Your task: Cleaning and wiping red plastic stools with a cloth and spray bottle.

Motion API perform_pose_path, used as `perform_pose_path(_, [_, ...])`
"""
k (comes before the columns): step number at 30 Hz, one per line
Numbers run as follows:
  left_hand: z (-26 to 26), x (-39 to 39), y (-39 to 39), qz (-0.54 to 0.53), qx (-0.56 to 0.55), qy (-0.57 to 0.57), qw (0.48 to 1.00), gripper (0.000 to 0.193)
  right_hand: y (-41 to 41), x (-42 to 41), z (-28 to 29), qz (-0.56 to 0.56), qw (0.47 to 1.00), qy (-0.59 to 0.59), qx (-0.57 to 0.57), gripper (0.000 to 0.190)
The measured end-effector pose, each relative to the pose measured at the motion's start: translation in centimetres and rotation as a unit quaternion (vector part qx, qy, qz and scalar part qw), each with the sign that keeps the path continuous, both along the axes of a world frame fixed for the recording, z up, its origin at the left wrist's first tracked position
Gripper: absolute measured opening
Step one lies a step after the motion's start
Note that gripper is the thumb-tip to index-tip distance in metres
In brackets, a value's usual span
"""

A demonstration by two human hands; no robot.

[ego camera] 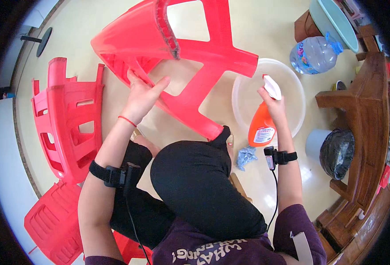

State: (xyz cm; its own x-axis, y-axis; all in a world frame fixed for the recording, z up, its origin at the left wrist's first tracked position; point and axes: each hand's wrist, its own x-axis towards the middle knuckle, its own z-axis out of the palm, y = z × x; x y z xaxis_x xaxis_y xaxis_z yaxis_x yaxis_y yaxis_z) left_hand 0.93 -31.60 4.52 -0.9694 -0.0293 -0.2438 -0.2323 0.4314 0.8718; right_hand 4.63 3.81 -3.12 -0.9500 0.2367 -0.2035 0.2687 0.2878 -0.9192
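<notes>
A red plastic chair or stool (pixel 195 89) is tipped over in front of me, its legs and cross-bars facing up. Dark grime lines one edge of it. My left hand (pixel 140 96) grips one of its side edges, thumb on the near face and fingers partly hidden behind. In my right hand (pixel 274 107) is an orange spray bottle (pixel 263 127) with a white trigger head (pixel 272 87), held by the neck. Behind the bottle stands a round translucent plastic basin (pixel 294 89). A crumpled blue cloth (pixel 246 157) lies on the floor just below the bottle.
At the left are more red plastic seats (pixel 54 132). To the right stand a large water bottle (pixel 314 54), a light green basin (pixel 339 25), a bin with a black bag (pixel 337 154) and brown wooden furniture (pixel 367 132). Cables run from both arm straps.
</notes>
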Motion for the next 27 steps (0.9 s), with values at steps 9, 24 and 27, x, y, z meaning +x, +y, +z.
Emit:
perform_pose_path(9, [0.2,-0.1,-0.3,-0.028,0.033,-0.042,0.998,0.091,-5.3,-2.0,2.0,0.037,0.999,0.027,-0.026,0.028])
perform_pose_path(24, [-0.2,-0.3,-0.6,-0.028,-0.005,-0.043,0.999,0.085,-8.3,-2.3,6.4,0.124,0.987,0.059,-0.08,0.034])
perform_pose_path(27, [-0.3,-0.2,-0.5,-0.017,-0.021,-0.034,0.999,0.084,-8.1,-1.9,6.5,0.181,0.978,0.067,-0.081,0.032])
